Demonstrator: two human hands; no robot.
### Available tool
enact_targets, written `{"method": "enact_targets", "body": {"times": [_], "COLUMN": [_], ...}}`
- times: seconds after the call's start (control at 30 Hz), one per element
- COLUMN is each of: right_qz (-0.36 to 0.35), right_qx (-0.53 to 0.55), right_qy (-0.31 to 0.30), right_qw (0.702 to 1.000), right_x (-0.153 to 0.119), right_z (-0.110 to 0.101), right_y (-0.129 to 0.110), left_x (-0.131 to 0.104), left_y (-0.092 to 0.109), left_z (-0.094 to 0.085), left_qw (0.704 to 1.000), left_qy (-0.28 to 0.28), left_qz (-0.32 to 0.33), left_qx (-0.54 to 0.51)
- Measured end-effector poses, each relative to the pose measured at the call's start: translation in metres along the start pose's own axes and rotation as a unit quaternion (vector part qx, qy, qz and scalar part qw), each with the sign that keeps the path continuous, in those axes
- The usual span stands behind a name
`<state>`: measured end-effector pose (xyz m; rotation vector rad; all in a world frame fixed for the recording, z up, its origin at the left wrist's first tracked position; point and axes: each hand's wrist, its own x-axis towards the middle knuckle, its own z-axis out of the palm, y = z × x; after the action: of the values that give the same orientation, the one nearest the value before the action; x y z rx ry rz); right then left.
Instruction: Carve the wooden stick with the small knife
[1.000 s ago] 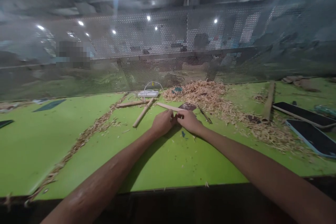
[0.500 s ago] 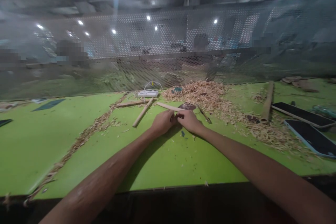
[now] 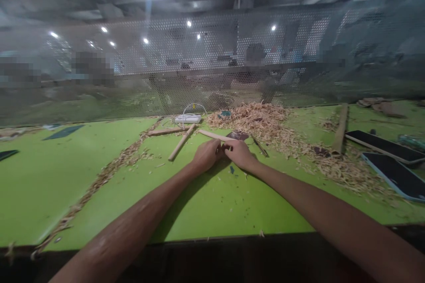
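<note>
My left hand (image 3: 207, 154) and my right hand (image 3: 241, 153) meet over the middle of the green tabletop (image 3: 212, 212). Their fingers are curled and close together at the tips; whatever is between them is hidden. Just beyond the knuckles a pale wooden stick (image 3: 212, 135) slants behind both hands, and I cannot tell whether the fingers touch it. To the left of my left hand lies another wooden stick (image 3: 181, 143). A thin dark tool (image 3: 259, 145) rests to the right of my right hand, near a dark brown scrap (image 3: 236, 135).
A heap of wood shavings (image 3: 255, 117) spreads rightward across the table. Behind the sticks sits a white power strip (image 3: 188, 118) with its cord. Two phones (image 3: 387, 146) and a wooden strip (image 3: 341, 130) lie at the right. A perforated metal screen (image 3: 199, 62) closes off the back.
The whole view has shifted very slightly. Both hands stay together in the same place, fingers still curled.
</note>
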<state>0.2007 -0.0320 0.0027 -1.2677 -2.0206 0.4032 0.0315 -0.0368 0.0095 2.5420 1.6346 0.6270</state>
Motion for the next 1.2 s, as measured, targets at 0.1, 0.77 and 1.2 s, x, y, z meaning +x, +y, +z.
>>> {"method": "enact_targets", "body": {"times": [0.1,0.77,1.2], "right_qz": [-0.006,0.020,-0.020], "right_qx": [-0.010,0.012,-0.046], "right_qy": [-0.005,0.009,0.024], "right_qw": [1.000,1.000,0.998], "right_x": [-0.001,0.001,0.000], "right_z": [-0.001,-0.001,-0.003], "right_y": [-0.003,0.003,0.000], "left_x": [0.001,0.002,0.002], "left_y": [-0.001,-0.003,-0.003], "left_z": [0.001,0.000,-0.002], "left_qw": [1.000,0.998,0.999], "left_qy": [0.008,0.007,-0.007], "left_qz": [-0.001,0.035,0.027], "left_qx": [-0.001,-0.043,-0.027]}}
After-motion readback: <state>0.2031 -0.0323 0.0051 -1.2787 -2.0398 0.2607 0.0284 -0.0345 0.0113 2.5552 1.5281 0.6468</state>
